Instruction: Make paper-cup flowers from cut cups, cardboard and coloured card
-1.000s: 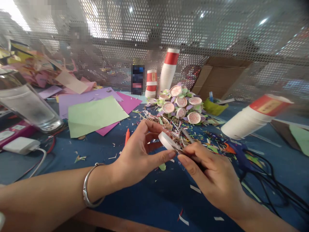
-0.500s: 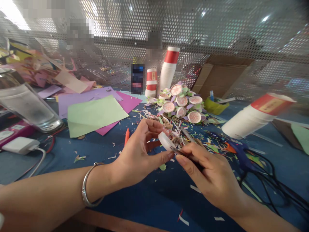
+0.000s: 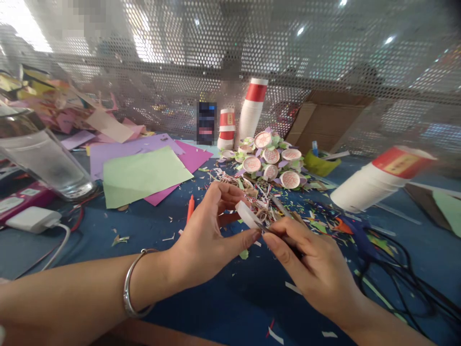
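Note:
My left hand (image 3: 209, 235) pinches a small white paper disc (image 3: 247, 213), a cut-off cup bottom, between thumb and fingers above the blue table (image 3: 151, 230). My right hand (image 3: 309, 264) is closed round dark scissors (image 3: 284, 229) whose blades meet the disc's lower edge. A silver bangle (image 3: 130, 288) sits on my left wrist. Just beyond the hands lies a heap of paper shreds (image 3: 262, 194).
A pile of cup-bottom flowers (image 3: 270, 161) lies behind, with stacked red-and-white paper cups (image 3: 252, 108) upright and another stack (image 3: 382, 178) lying at right. Coloured paper sheets (image 3: 144, 173), a glass (image 3: 39, 154) and a white charger (image 3: 30, 217) are at left; black cables (image 3: 396, 269) at right.
Both hands stay together on the disc; the disc has turned slightly in my left fingers. The camera has tilted a little.

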`<state>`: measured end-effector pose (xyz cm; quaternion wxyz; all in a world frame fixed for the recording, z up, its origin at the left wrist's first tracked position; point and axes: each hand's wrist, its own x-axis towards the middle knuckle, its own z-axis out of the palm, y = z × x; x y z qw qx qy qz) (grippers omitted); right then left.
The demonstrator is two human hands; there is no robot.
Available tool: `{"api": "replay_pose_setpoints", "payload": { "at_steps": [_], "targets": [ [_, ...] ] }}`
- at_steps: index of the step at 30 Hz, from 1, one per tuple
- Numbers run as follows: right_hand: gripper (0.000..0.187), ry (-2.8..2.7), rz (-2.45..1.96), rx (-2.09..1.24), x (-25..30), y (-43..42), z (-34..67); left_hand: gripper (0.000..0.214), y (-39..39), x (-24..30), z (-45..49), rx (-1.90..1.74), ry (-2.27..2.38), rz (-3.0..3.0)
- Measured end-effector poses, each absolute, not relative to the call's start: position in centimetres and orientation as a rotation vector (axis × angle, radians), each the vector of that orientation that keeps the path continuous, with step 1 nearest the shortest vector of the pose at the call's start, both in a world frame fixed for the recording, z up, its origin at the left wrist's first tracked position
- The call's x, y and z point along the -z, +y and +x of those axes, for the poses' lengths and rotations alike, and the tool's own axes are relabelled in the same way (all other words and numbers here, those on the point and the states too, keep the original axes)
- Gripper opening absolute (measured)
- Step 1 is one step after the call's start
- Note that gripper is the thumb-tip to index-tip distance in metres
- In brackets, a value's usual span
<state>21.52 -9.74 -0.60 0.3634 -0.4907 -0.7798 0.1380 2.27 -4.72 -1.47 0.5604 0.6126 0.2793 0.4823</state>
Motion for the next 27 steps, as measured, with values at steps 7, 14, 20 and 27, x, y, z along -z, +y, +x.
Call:
{"api": "replay_pose_setpoints", "payload": {
  "at_steps": [7,14,20,27],
  "targets": [
    [0.023,-2.034,-1.238,-0.309,0.70,-9.59,21.41,0.043,-4.87,1.16,2.31,-1.079,0.660,1.446],
    [0.025,-2.016,-1.273,-0.338,0.93,-9.62,21.32,0.042,-4.93,1.34,2.31,-1.097,0.630,1.430],
    [0.023,-2.005,-1.266,-0.379,1.13,-9.73,21.32,0.042,-4.92,1.53,2.52,-1.143,0.638,1.536],
    [0.026,-2.023,-1.246,-0.261,1.03,-10.15,21.08,0.038,-5.22,1.86,2.59,-1.244,0.600,1.692]
  ]
}}
